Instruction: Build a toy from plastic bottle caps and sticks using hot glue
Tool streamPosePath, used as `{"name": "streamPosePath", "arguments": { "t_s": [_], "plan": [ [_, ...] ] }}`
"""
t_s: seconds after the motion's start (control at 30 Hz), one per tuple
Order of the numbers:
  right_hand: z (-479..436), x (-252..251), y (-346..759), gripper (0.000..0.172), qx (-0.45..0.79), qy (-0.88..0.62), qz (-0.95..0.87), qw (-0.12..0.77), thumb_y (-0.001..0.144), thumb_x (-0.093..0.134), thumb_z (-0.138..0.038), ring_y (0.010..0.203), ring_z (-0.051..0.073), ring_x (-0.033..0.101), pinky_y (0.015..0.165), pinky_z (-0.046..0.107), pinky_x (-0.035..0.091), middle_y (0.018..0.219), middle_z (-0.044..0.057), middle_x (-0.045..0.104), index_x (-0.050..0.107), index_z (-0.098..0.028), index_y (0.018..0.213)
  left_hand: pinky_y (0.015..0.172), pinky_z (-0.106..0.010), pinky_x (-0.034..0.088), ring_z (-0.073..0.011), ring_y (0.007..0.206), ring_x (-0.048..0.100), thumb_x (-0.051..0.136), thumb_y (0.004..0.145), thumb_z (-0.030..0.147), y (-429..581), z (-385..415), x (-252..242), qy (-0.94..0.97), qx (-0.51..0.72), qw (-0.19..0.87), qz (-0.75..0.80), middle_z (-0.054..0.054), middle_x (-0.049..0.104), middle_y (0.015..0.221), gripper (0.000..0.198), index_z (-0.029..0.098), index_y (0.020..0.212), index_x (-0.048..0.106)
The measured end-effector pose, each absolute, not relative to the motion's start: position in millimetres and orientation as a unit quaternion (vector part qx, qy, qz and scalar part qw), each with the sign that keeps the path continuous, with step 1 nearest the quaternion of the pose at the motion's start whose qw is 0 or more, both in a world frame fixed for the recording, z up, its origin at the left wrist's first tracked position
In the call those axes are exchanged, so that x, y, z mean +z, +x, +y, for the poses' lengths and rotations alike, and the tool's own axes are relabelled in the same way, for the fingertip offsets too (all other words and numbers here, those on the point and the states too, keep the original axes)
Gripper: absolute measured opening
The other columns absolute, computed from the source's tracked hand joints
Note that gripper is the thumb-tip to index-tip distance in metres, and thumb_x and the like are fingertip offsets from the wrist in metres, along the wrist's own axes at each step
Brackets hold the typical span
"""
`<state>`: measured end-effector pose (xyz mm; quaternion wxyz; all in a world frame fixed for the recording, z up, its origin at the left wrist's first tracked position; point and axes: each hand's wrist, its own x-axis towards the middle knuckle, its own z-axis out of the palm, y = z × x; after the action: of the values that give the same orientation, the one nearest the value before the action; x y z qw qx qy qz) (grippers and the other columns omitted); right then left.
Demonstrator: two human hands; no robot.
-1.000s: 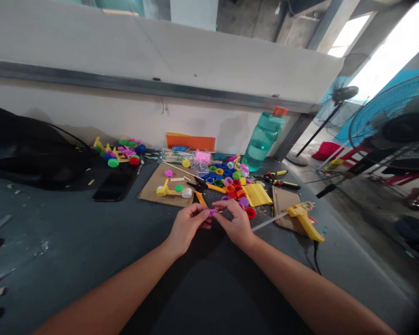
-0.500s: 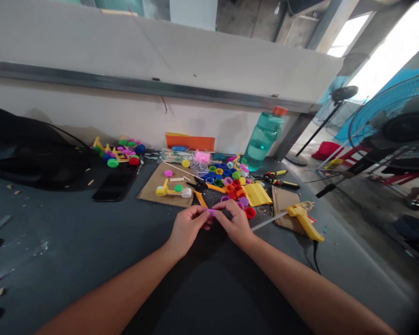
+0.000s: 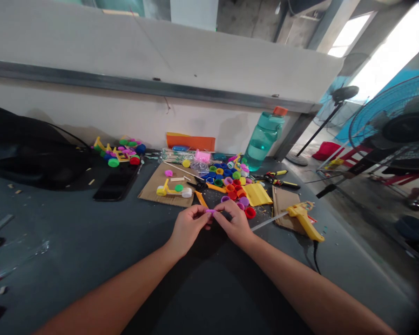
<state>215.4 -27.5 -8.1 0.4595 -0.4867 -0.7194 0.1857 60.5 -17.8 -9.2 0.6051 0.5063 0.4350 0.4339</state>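
Note:
Between the fingertips of both hands is a small purple piece (image 3: 210, 211), mostly covered by the fingers; its kind is too small to tell. My left hand (image 3: 191, 227) pinches it from the left, and my right hand (image 3: 233, 224) pinches it from the right. Just beyond the fingers lies a yellow-orange handled tool (image 3: 201, 199), partly hidden. On a cardboard sheet (image 3: 150, 188) past my left hand rests a small yellow toy piece (image 3: 165, 189) with a green cap (image 3: 178, 188) and white caps (image 3: 186, 192). Coloured bottle caps (image 3: 231, 194) are heaped beyond my right hand.
A yellow glue gun (image 3: 303, 220) lies on cardboard at the right, its cord running forward. Behind stand a teal water bottle (image 3: 261, 139) and pliers (image 3: 282, 181). A black phone (image 3: 115, 184) and a pile of coloured toy parts (image 3: 120, 152) are at the left.
The purple piece has turned slightly and now looks thinner and longer between the fingertips. Both hands stay in almost the same place.

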Motion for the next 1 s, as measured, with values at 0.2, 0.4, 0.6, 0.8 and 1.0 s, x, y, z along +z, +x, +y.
{"name": "streamPosePath", "arguments": {
  "t_s": [0.2,0.4,0.6,0.8,1.0],
  "plan": [
    [-26.0,-11.9,215.2,0.007,0.178,-0.502,-0.714,0.455,0.081,0.057,-0.024,0.073,0.016,0.056,0.069,0.031,0.045,0.073,0.002,0.062,0.061,-0.021,0.076,0.058,-0.025,0.051,-0.0133,0.066,0.059,0.064,0.074,0.033,60.3,-17.8,-8.9,0.498,0.446,0.614,0.42,-0.003,0.062,0.069,0.022,0.012,0.079,0.064],
    [-26.2,-10.9,214.5,0.01,0.179,-0.498,-0.717,0.455,0.082,0.056,-0.025,0.072,0.016,0.056,0.069,0.03,0.045,0.073,0.002,0.062,0.062,-0.021,0.076,0.057,-0.024,0.051,-0.0124,0.063,0.058,0.064,0.074,0.034,60.3,-18.5,-7.1,0.5,0.444,0.606,0.43,-0.002,0.062,0.068,0.022,0.013,0.077,0.064],
    [-27.4,-8.1,215.5,0.014,0.19,-0.497,-0.715,0.454,0.085,0.052,-0.024,0.072,0.016,0.056,0.069,0.03,0.044,0.073,0.002,0.062,0.062,-0.02,0.076,0.057,-0.024,0.052,-0.0132,0.065,0.058,0.065,0.073,0.035,60.4,-19.4,-5.0,0.498,0.444,0.606,0.433,-0.002,0.062,0.069,0.023,0.013,0.08,0.064],
    [-27.8,-7.9,215.3,0.015,0.196,-0.495,-0.712,0.457,0.086,0.052,-0.025,0.072,0.016,0.057,0.069,0.03,0.045,0.074,0.003,0.063,0.063,-0.021,0.077,0.055,-0.024,0.051,-0.0135,0.064,0.058,0.067,0.071,0.035,60.6,-18.1,-6.3,0.49,0.447,0.607,0.438,-0.002,0.062,0.068,0.022,0.014,0.077,0.064],
    [-27.0,-9.2,215.5,0.015,0.186,-0.501,-0.707,0.462,0.086,0.051,-0.025,0.073,0.017,0.057,0.069,0.031,0.045,0.074,0.003,0.063,0.063,-0.021,0.078,0.056,-0.025,0.052,-0.0136,0.066,0.058,0.063,0.075,0.035,60.3,-17.6,-8.0,0.472,0.46,0.632,0.409,-0.002,0.061,0.07,0.022,0.013,0.079,0.063]
  ]
}}
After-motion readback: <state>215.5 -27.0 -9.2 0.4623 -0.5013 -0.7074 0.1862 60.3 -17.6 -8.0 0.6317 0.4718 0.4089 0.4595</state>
